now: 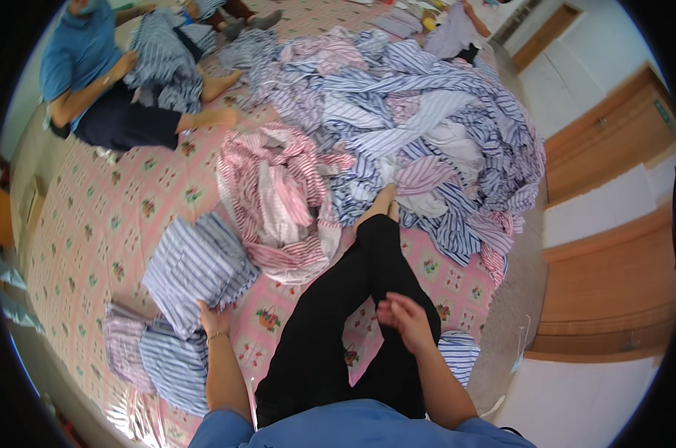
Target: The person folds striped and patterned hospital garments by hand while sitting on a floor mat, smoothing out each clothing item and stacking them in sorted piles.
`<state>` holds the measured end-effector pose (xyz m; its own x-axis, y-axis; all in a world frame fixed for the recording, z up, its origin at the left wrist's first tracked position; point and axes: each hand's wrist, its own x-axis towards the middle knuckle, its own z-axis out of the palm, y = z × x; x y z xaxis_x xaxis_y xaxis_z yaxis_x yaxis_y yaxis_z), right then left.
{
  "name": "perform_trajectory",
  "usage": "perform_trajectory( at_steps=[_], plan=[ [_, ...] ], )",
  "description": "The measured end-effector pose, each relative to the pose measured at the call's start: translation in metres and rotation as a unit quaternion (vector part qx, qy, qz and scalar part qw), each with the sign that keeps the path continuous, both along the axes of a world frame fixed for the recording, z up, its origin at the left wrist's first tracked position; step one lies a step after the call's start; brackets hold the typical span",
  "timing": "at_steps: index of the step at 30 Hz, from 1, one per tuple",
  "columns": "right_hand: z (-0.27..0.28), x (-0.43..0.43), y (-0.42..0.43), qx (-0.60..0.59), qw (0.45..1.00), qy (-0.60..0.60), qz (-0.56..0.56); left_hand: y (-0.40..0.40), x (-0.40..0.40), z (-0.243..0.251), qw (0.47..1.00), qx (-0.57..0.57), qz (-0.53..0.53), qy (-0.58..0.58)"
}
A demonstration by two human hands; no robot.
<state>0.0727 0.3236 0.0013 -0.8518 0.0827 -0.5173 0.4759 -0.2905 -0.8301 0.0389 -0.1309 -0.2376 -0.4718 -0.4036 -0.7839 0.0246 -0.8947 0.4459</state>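
My left hand (212, 320) grips the near edge of a folded blue-and-white striped garment (195, 269), which lies on a stack to my left. Beside it are a folded blue striped garment (173, 367) and a folded mauve checked one (126, 347). Over my crossed legs, in black trousers (310, 336), my right hand (403, 319) hovers with loosely bent fingers and nothing in them. A red-and-white striped cloth (285, 207) lies rumpled ahead of me. My feet touch the edge of a large heap of striped garments (422, 112).
A pink patterned floor sheet (148, 190) lies beneath everything. At the upper left a person in a blue shirt (80, 56) sits holding striped cloth (164, 61); other people sit farther back. A folded striped piece (460, 355) is by my right hip. Wooden doors (606, 274) line the right wall.
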Motion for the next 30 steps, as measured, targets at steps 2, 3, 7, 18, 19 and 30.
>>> perform_trajectory(
  at_steps=[2, 3, 7, 18, 19, 30],
  plan=[
    [-0.027, -0.049, 0.029, 0.115, 0.992, 0.025, -0.044, 0.004, 0.02, -0.003, 0.995, 0.028, -0.095, 0.017],
    [-0.045, -0.077, 0.04, 0.137, 0.988, 0.04, -0.064, -0.007, 0.028, -0.008, 0.988, 0.05, -0.147, 0.017],
    [-0.104, -0.165, 0.126, 0.341, 0.937, 0.027, -0.068, 0.101, 0.011, 0.075, 0.92, -0.139, -0.364, -0.041],
    [-0.204, -0.346, 0.093, 0.673, 0.694, 0.219, 0.134, 0.238, -0.065, 0.214, 0.415, -0.648, -0.633, 0.081],
    [-0.208, -0.35, 0.09, 0.715, 0.641, 0.19, 0.204, 0.239, -0.067, 0.214, 0.414, -0.641, -0.642, 0.076],
    [-0.152, -0.296, 0.114, 0.372, 0.9, 0.222, -0.054, 0.234, -0.058, 0.218, 0.42, -0.677, -0.59, 0.129]
  ],
)
